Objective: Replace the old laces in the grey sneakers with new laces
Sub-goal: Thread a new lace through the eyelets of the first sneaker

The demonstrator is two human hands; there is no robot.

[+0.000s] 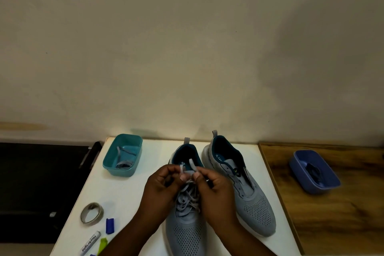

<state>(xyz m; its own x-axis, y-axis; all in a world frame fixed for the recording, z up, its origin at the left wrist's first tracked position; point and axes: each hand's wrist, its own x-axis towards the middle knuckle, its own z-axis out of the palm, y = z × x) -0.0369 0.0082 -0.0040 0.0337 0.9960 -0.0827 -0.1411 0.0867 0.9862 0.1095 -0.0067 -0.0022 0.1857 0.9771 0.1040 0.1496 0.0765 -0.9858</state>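
Two grey sneakers stand side by side on the white table point(128, 191), toes toward me. The left sneaker point(187, 235) carries a pale grey lace point(188, 197) threaded through its eyelets. My left hand point(164, 187) and my right hand point(214, 189) hover over its tongue, each pinching one end of that lace, with both tips sticking up above my fingers. The right sneaker point(245, 189) shows no lace in its eyelets. A teal tub point(122, 155) at the back left holds a grey lace. A blue tub point(313, 170) on the wooden surface holds a dark lace.
A roll of tape point(92, 212), a blue clip point(110, 225), a green clip point(102, 244) and a white marker point(90, 243) lie on the table's front left. A wooden surface point(332, 214) adjoins on the right, a dark cabinet point(41, 183) on the left, a wall behind.
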